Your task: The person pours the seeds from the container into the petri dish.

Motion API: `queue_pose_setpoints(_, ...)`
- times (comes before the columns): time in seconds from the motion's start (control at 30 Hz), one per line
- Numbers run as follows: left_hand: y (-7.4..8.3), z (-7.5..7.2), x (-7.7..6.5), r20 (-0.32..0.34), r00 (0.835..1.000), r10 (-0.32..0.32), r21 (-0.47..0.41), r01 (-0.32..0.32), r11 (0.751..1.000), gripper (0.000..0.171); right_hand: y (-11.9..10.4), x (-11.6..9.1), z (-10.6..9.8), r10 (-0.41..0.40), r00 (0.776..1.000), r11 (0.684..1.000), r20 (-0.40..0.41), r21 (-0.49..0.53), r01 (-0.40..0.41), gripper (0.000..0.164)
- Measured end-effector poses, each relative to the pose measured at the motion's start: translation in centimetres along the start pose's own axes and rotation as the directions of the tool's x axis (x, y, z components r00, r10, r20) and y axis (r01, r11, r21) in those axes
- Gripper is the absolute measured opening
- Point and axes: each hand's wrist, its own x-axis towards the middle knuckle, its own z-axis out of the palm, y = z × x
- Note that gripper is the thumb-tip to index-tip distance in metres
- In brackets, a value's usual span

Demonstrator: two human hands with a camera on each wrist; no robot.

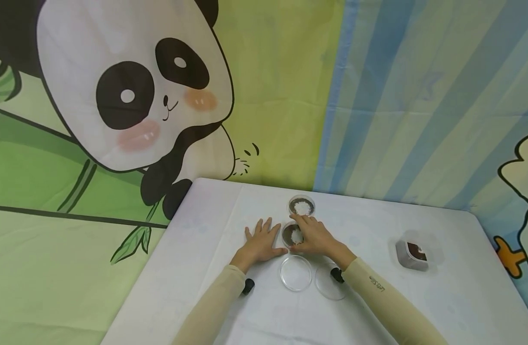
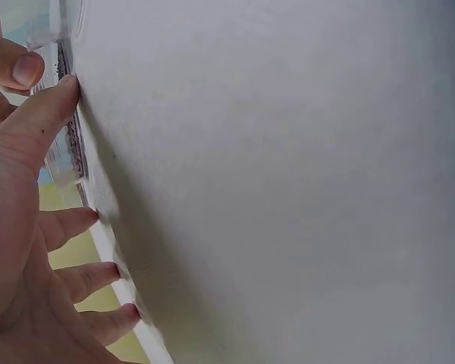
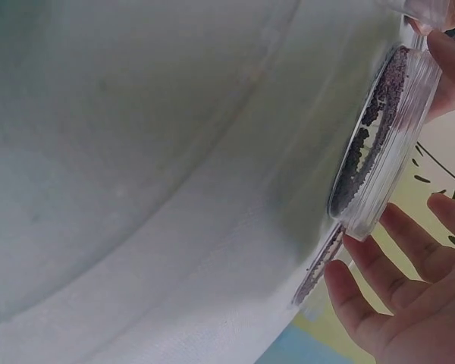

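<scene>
A clear petri dish (image 1: 289,235) with dark granules and a white heap stands on the table. My right hand (image 1: 316,236) grips it across the rim, thumb at the near side and fingers at the far side. The dish's granule layer (image 3: 355,163) shows side-on in the right wrist view. My left hand (image 1: 259,243) rests on the tabletop left of the dish, fingers spread, thumb (image 2: 49,110) close beside the dish wall; contact is hard to tell. A second dish (image 1: 302,205) with similar contents stands just beyond the right fingertips.
Two clear round lids, one nearer the left (image 1: 296,274) and one partly under the right wrist (image 1: 328,286), lie in front of the hands. A clear plastic tub (image 1: 410,256) with brown contents stands to the right. A printed panda curtain (image 1: 272,96) hangs behind the white table (image 1: 453,306).
</scene>
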Motion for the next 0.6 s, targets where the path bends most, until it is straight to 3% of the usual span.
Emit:
queue_pose_setpoints(0.4, 0.2, -0.5, -0.7, -0.021, 0.999, 0.029, -0.013, -0.029, 1.0, 0.082, -0.1, -0.7, -0.3, 0.027, 0.999, 0.999, 0.024, 0.033, -0.028, 0.093)
queue_pose_setpoints(0.6, -0.1, -1.3, -2.2, -0.091, 0.994, 0.066, -0.053, -0.071, 0.996, 0.076, -0.6, -2.0, -1.9, 0.049, 0.998, 0.997, -0.043, 0.058, -0.046, 0.083)
